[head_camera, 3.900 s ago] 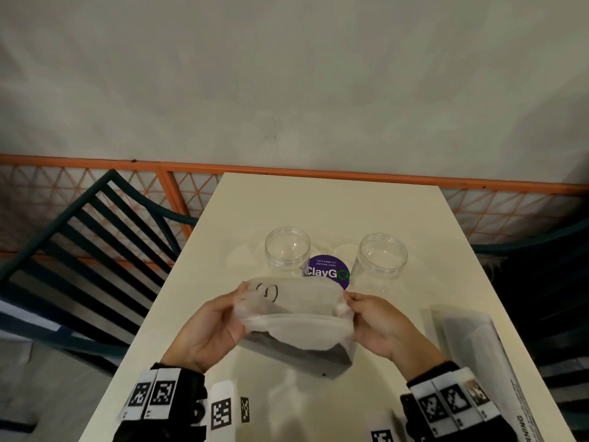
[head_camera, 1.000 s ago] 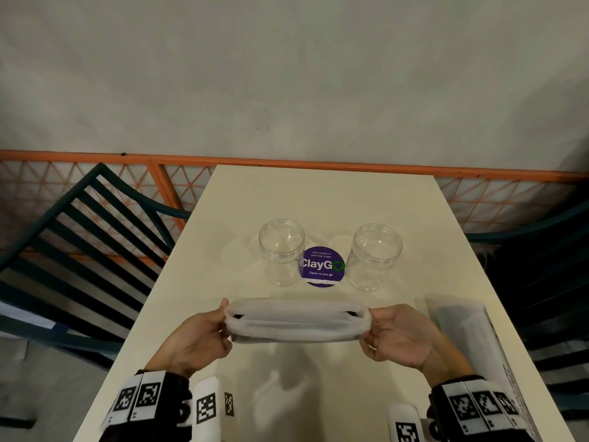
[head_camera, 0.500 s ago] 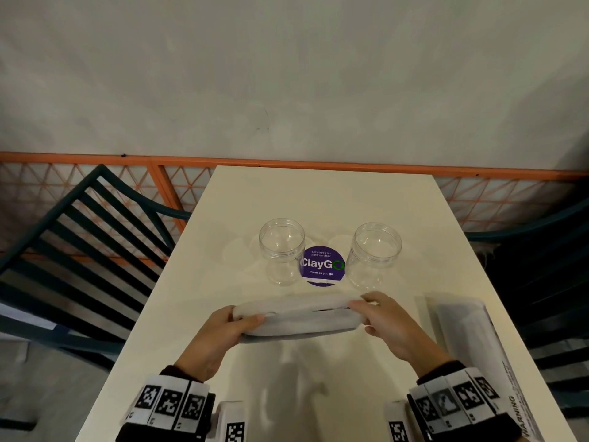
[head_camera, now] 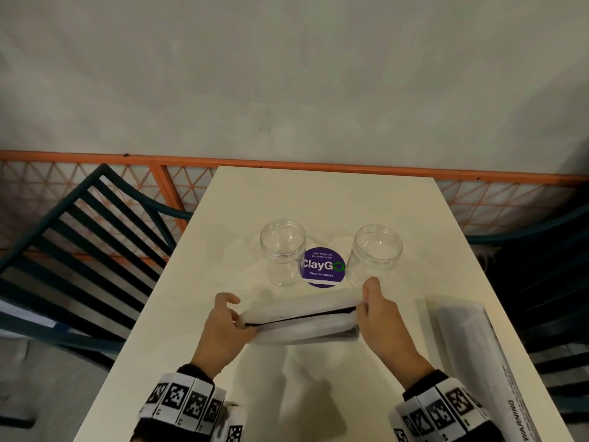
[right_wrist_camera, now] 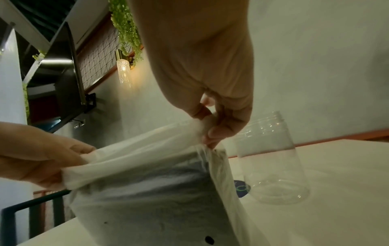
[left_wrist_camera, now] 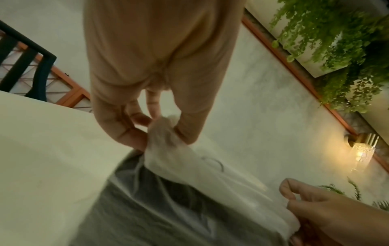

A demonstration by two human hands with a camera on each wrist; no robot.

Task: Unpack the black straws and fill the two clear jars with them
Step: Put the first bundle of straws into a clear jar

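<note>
Your two jars stand apart on the tabletop (head_camera: 318,199), the left jar (head_camera: 282,250) and right jar (head_camera: 376,252) either side of the round sticker (head_camera: 322,267). Nearer you, the straw bag (head_camera: 302,317) stretches crosswise between your left hand (head_camera: 223,327) and right hand (head_camera: 379,317). A second package (head_camera: 471,352) lies along the tabletop's right edge, with chairs (head_camera: 79,250) flanking both sides

- Looked like a café or office pantry seating corner.
- Round purple sticker (head_camera: 322,267) on cream table (head_camera: 318,202) read "ClayGo", "Let's keep our pantries clean".
- Dark slatted chairs (head_camera: 79,250) flanked the table.
- Orange-framed mesh panel (head_camera: 191,180) ran along grey wall.
- Hanging greenery (left_wrist_camera: 336,50) and brass wall lamp (left_wrist_camera: 362,153) gave decor.
</note>
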